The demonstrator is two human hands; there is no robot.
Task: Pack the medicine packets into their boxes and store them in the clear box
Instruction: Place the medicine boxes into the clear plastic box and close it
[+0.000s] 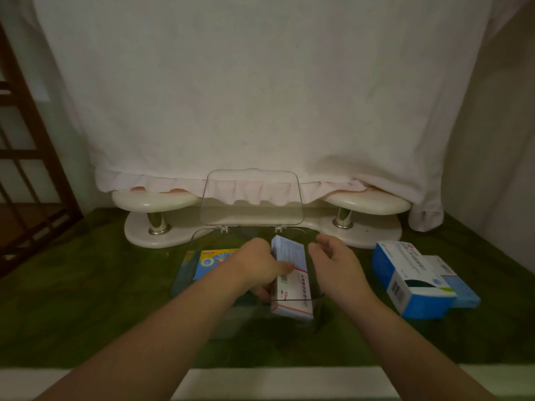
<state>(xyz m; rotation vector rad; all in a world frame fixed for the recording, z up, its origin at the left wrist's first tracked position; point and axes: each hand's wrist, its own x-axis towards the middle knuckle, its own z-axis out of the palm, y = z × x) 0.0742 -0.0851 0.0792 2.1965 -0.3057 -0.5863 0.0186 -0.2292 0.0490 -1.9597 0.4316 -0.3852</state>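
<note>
A clear box [185,273] stands open on the green mat, its lid [252,195] raised at the back. My left hand [260,267] grips a white medicine box with a red stripe [292,285], held on edge inside the clear box's right part. My right hand [335,261] hovers just right of that medicine box, fingers apart and holding nothing. A yellow and blue medicine box [212,260] lies flat in the clear box's left part. On the mat to the right sit a large blue and white medicine box [411,279] and a smaller light blue box [454,285] beside it.
A white two-tier stand [156,201] with metal posts runs along the back, partly under a white cloth [260,96]. A dark wooden frame [26,157] stands at the left. The green mat [86,299] ends at a pale front edge [283,383].
</note>
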